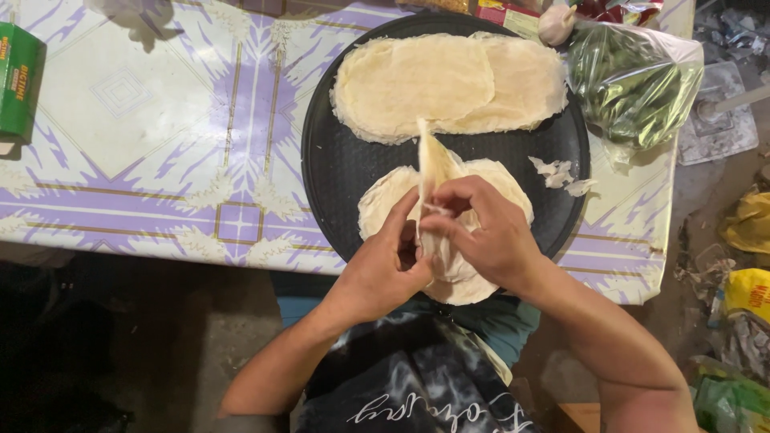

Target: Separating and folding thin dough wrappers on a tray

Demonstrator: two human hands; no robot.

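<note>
Both hands, left (383, 269) and right (481, 232), pinch one thin wrapper (434, 164) together, lifting it upright off the stack (377, 210) at the near edge of the tray (337, 168) on the surface (144, 136), apparently to separate sheets.

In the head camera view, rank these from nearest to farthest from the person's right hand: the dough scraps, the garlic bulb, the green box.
From the right hand:
1. Dough scraps, on the dark tray, just up and right.
2. Garlic bulb, at the table's far edge.
3. Green box, far left edge.
</note>
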